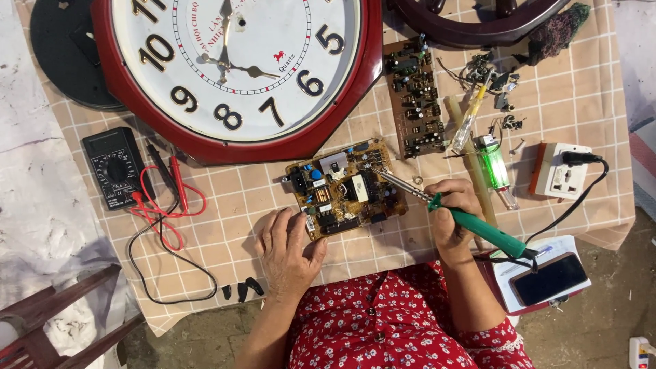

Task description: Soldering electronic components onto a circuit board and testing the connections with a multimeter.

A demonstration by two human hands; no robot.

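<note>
The right hand [454,215] grips a green soldering iron [471,222], its tip on the yellow circuit board [345,188] lying mid-table, near a red clock [236,75], while the left hand [287,249] rests open, fingers touching the board's near-left edge.

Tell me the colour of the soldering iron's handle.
Green, on the soldering iron in the right hand; head view.

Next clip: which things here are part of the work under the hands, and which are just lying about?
In use:
- yellow-brown circuit board with blue and black parts, steadied by left hand
- green-handled soldering iron, held in right hand, tip on that board

Lying about:
- big red-framed wall clock
- black multimeter with red and black leads
- second brown circuit board
- green lighter
- white socket adapter
- black phone
</note>
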